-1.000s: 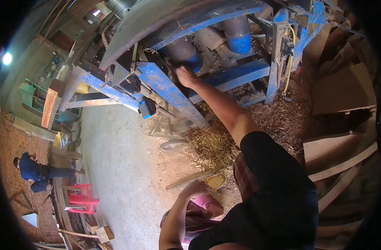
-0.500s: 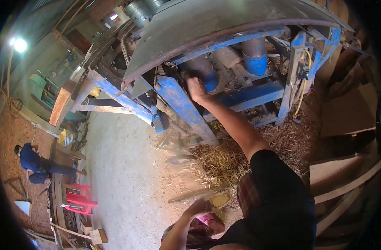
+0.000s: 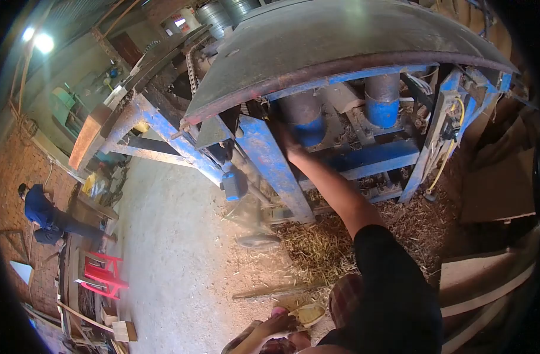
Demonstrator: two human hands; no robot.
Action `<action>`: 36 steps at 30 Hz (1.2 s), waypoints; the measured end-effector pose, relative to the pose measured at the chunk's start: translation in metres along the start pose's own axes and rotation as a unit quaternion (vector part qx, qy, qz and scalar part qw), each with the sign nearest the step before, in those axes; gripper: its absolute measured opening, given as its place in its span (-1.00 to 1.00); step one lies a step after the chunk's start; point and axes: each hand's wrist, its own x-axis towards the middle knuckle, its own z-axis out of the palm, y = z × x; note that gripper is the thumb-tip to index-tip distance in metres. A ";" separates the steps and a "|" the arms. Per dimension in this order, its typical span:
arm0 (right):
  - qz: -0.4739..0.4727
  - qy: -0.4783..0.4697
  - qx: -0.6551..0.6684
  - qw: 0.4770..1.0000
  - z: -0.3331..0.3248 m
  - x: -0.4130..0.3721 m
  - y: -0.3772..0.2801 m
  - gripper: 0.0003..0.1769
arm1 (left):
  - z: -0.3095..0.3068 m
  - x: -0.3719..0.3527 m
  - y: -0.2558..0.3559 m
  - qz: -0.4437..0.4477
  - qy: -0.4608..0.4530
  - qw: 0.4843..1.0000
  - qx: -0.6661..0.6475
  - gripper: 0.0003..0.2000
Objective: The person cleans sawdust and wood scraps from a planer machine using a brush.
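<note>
Under the tabletop of a blue-framed machine, my right hand reaches in behind a worn blue leg. It is beside a dark cylinder with a blue lower band. Shadow and the frame hide its fingers, so I cannot see what they touch. Low in the view, my left hand hangs by my legs, close to a yellow slipper. Its fingers are too blurred to tell whether they are apart or closed.
Wood shavings cover the floor beneath the machine. A blue box hangs by its leg. Boards lean at right. A yellow cable hangs at the far leg. At left, a person stands near a red plastic chair.
My right hand has gone deeper into the shadow under the tabletop. My left hand sits lower in the view. The view has shifted, with the machine now lower and further right.
</note>
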 end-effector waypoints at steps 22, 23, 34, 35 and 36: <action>-0.024 -0.002 0.156 0.988 -0.052 -0.038 0.010 -0.79 | -0.005 0.016 0.002 0.048 0.011 0.998 0.035 -0.69; -0.010 0.060 0.164 0.985 -0.078 -0.045 0.005 -0.82 | -0.010 0.014 0.008 0.053 0.010 0.998 0.036 -0.68; 0.313 -0.147 0.502 0.793 -0.217 -0.079 0.017 -0.83 | -0.036 0.039 0.011 0.009 -0.017 0.998 0.052 -0.68; 0.353 -0.132 0.504 0.777 -0.244 -0.080 0.019 -0.83 | -0.040 0.038 0.014 0.015 -0.016 0.998 0.053 -0.68; 0.368 -0.084 0.484 0.789 -0.269 -0.081 0.024 -0.82 | -0.045 0.036 0.018 0.031 0.004 0.998 0.058 -0.69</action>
